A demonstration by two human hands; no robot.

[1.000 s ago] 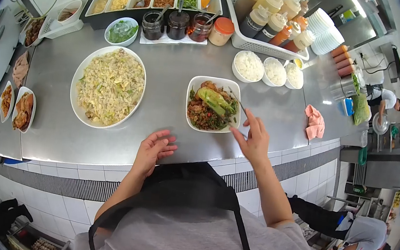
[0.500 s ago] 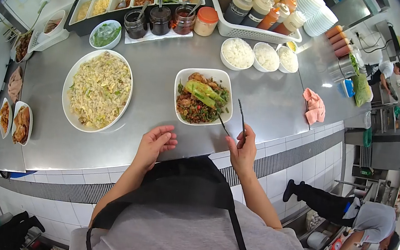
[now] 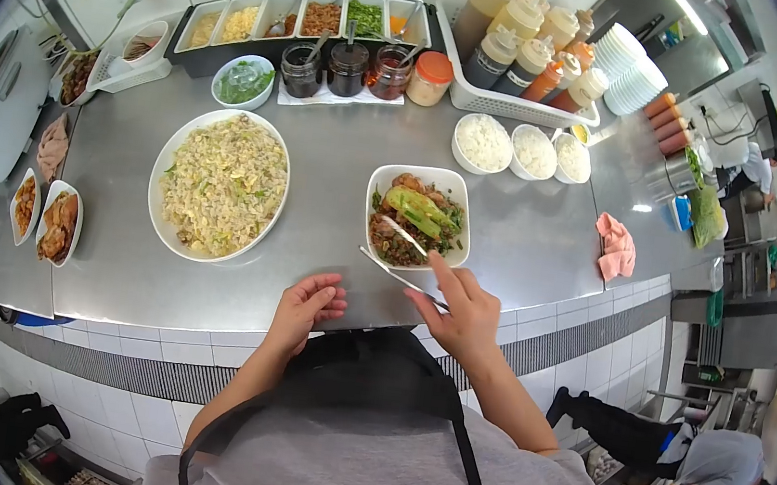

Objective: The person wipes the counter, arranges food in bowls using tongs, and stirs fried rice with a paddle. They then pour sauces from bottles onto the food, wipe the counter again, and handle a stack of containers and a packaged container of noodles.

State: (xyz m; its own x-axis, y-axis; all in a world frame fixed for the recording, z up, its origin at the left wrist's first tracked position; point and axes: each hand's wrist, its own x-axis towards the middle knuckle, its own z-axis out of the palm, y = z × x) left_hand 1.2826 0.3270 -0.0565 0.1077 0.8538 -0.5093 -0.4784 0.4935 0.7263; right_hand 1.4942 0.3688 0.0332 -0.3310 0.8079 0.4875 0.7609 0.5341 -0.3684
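Hands [image 3: 464, 320] apart, tongs [image 3: 405, 236] in right, bowl [image 3: 421, 172] beyond

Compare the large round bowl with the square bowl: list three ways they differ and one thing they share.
The large round bowl is wider; the square bowl is smaller, with rounded corners.

The round bowl holds a pale rice mix; the square bowl holds darker browned pieces topped with green vegetable.

Tongs in the right hand reach over the square bowl; none reach the round bowl.

Both are white and stand on the metal counter.
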